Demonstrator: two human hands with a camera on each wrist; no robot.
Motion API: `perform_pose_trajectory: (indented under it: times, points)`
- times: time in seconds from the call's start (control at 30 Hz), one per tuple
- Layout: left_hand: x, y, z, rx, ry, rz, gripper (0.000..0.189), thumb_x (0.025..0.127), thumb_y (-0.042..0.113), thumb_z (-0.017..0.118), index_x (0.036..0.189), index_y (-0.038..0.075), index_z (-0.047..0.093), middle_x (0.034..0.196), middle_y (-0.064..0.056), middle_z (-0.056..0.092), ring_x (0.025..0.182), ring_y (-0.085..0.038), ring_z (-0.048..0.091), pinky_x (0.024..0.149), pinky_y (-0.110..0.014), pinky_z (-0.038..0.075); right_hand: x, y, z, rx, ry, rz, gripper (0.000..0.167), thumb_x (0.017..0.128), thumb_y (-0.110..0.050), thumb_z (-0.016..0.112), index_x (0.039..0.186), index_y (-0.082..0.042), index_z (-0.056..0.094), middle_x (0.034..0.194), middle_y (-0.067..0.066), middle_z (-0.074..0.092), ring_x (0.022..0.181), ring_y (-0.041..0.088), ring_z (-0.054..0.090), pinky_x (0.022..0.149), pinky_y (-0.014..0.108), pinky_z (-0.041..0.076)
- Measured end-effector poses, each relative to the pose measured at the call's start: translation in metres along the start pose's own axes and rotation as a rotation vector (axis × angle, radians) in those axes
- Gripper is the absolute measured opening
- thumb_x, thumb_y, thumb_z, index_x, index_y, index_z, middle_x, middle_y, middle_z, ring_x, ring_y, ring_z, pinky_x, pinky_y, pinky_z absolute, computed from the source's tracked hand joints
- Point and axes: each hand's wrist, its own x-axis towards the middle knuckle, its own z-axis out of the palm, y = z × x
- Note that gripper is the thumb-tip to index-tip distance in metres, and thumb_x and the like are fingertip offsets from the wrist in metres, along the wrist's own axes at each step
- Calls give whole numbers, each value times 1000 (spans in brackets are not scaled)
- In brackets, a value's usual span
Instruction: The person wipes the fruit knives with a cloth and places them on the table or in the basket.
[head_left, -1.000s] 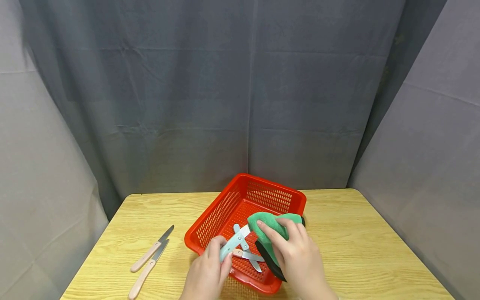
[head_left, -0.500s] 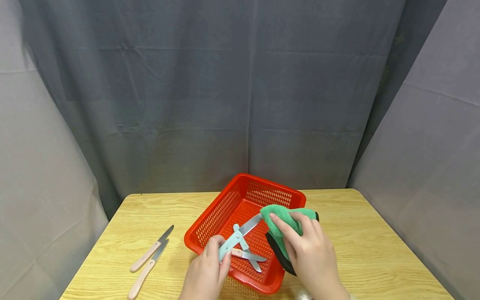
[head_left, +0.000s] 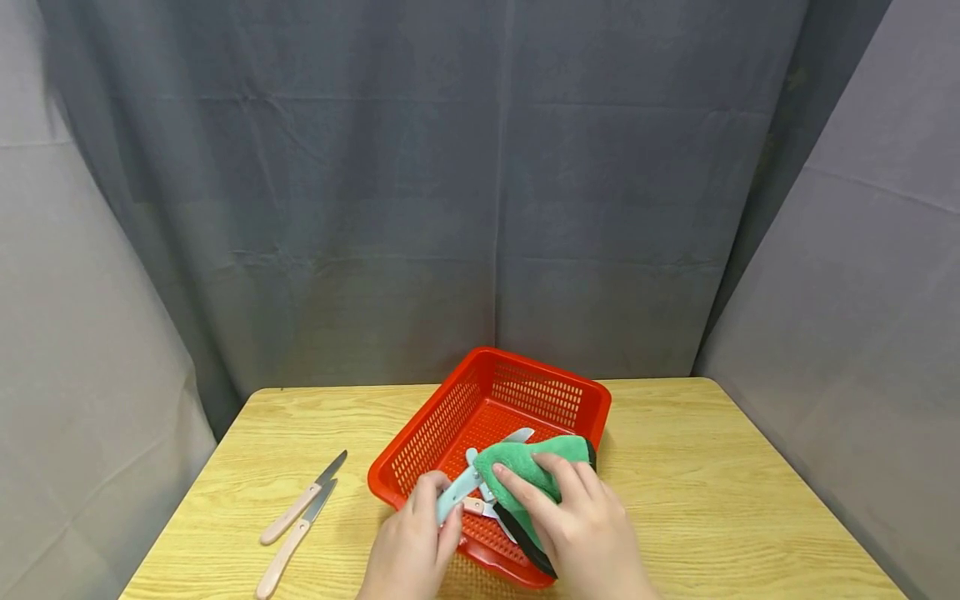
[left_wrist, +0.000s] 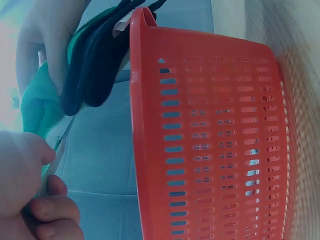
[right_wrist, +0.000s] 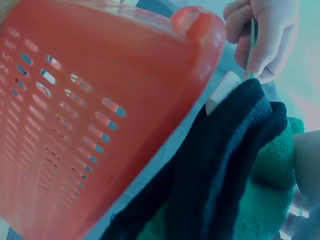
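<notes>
Over the red basket (head_left: pixel 555 367), my left hand (head_left: pixel 408 537) grips the light blue handle of a knife (head_left: pixel 454 495). A folded green cloth (head_left: pixel 510 457) with black edging lies over most of its blade, and the tip shows past the far side. My right hand (head_left: pixel 585 525) holds this cloth against the blade. Beneath it, in the basket, are a second light blue-handled knife (head_left: pixel 472 455) and a pale wood-coloured-handled knife (head_left: pixel 474 506), both partly hidden by the cloth. In the left wrist view the basket's slotted side (left_wrist: pixel 210 130) stands beside both hands.
Left of the basket, two knives with pale handles, a farther one (head_left: pixel 291 514) and a nearer one (head_left: pixel 283 560), lie on the wooden table (head_left: pixel 720 483). A grey curtain (head_left: pixel 375 208) hangs behind the table, with lighter cloth at both sides.
My right hand moved the cloth right toward the blade's tip, baring the blade half a second ago, then came back left and over the blade near the handle. My left hand stayed nearly still.
</notes>
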Motion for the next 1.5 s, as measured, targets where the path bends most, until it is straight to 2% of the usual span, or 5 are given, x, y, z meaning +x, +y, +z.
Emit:
perform_pose_trajectory:
  times: [0.23, 0.47, 0.67, 1.17, 1.5]
  points:
    - [-2, -1, 1, -4, 35, 40, 34, 87, 14, 76, 113, 10, 55, 73, 11, 47, 55, 3, 33, 49, -14, 30, 0, 0, 6, -19, 14, 8, 82, 65, -9, 92, 137, -37, 65, 118, 8, 64, 100, 24, 62, 66, 39, 59]
    - [-1, -3, 0, -3, 52, 75, 34, 87, 15, 77, 113, 9, 55, 73, 12, 46, 55, 3, 31, 49, -12, 28, 0, 8, 6, -40, 58, 29, 81, 65, -5, 92, 136, -36, 66, 116, 10, 64, 94, 26, 62, 60, 38, 57]
    - [-1, -4, 0, 0, 70, 100, 36, 85, 14, 78, 112, 8, 55, 72, 11, 46, 55, 4, 30, 49, -10, 26, 0, 17, 2, -14, 65, 79, 52, 92, -12, 72, 138, -35, 65, 115, 12, 64, 98, 29, 62, 65, 43, 60]
    - [-1, -3, 0, -16, 79, 118, 36, 84, 13, 78, 111, 8, 55, 72, 13, 43, 55, 6, 27, 49, -7, 24, -3, 30, -6, -67, 110, 202, 75, 71, -1, 88, 136, -33, 67, 113, 15, 64, 92, 32, 60, 59, 44, 59]
    - [0, 2, -5, -135, -37, -122, 23, 93, 14, 71, 111, 13, 55, 74, 14, 52, 54, 6, 38, 49, -16, 34, -4, 23, -8, -51, 228, 159, 38, 110, -34, 40, 129, -28, 72, 111, 17, 65, 81, 30, 57, 54, 46, 53]
